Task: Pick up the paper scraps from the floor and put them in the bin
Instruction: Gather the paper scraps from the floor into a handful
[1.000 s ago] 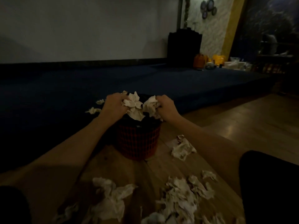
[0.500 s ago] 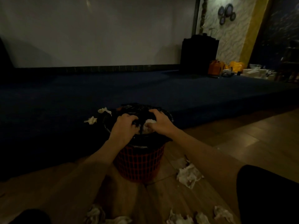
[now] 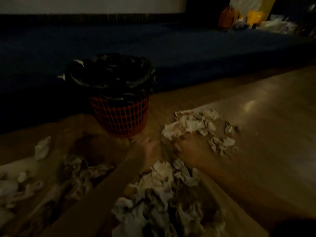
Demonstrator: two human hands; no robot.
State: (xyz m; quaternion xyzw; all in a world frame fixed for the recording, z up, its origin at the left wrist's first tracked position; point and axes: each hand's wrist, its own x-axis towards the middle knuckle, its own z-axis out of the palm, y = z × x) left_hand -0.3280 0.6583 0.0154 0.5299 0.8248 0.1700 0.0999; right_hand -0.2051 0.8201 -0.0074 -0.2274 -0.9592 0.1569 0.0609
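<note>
The bin is a red mesh basket with a black liner, standing on the wooden floor at centre left. Crumpled white paper scraps lie around it: a pile to its right, a large heap in the foreground and more scraps at the left. My left hand is low over the floor just in front of the bin's base, fingers stretched out and holding nothing. My right hand rests at the near edge of the right pile, touching it. Motion blur hides its fingers.
A dark blue carpeted platform rises behind the bin. Orange and yellow bags and white clutter stand at the far right on it. Bare wooden floor stretches to the right. A single scrap lies at the left.
Both hands left the bin's mouth, where they pushed scraps in, and came down to the floor in front of it. The view has tilted down toward the scraps.
</note>
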